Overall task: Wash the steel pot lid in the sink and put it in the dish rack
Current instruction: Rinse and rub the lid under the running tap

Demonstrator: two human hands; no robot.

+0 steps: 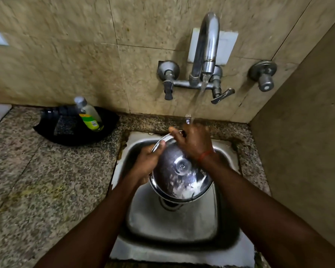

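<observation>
Two hands hold the steel pot lid (179,171) above the sink (172,225), tilted so that its domed top faces the camera. It is round and shiny, with a small knob at its centre and white suds smeared across the rim at 5 o'clock. The left hand (147,161) grips the lid's edge at 9 o'clock, thumb pressed on the top face and fingers curled behind. The right hand (193,142) lies over the rim at 12 o'clock, fingers loosely spread on the metal, under a stream of water falling from the tap (208,45); a red thread circles that wrist. The basin is steel, with its drain just below the lid. Around it runs a speckled granite desk (37,180), where at 10 o'clock from the lid a black dish (70,136) carries a green-labelled bottle (89,115) and a dark scrub pad. Beige marbled tiles cover the walls.
</observation>
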